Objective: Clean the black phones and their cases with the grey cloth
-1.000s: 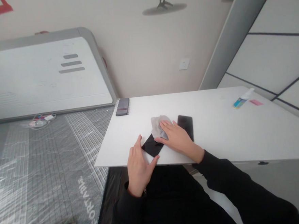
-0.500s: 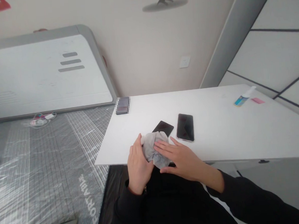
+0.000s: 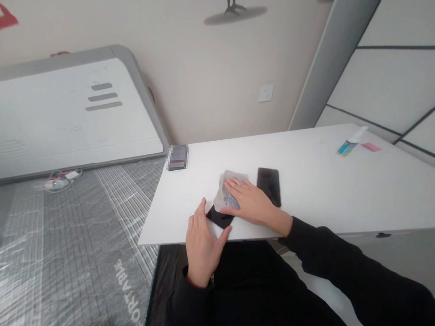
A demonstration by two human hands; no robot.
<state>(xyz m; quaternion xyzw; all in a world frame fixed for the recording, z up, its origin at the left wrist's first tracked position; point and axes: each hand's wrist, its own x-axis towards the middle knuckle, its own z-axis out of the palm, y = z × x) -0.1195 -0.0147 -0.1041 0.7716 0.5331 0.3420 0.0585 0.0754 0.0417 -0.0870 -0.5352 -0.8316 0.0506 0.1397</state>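
A black, glossy phone [image 3: 220, 218] lies slanted on the white table near its front edge. My left hand [image 3: 203, 241] holds its lower end, thumb at the near corner and fingers along the left side. The upper part is hidden under a crumpled grey cloth [image 3: 221, 192]. My right hand [image 3: 252, 200] lies over the cloth with its fingers extended, pressing it down on the phone. Just right of the cloth is a second dark phone [image 3: 270, 181], partly behind my right hand and lying flat.
A blurred dark box-like item [image 3: 178, 157] stands at the table's back left corner. Toward the right back lie a spray bottle [image 3: 350, 143] with a blue label and a pink piece [image 3: 371, 147]. The white table [image 3: 316, 196] ends close to my body.
My right hand has slid the grey cloth forward, away from my body, uncovering the phone's lower end. My left hand stays almost in the same place.
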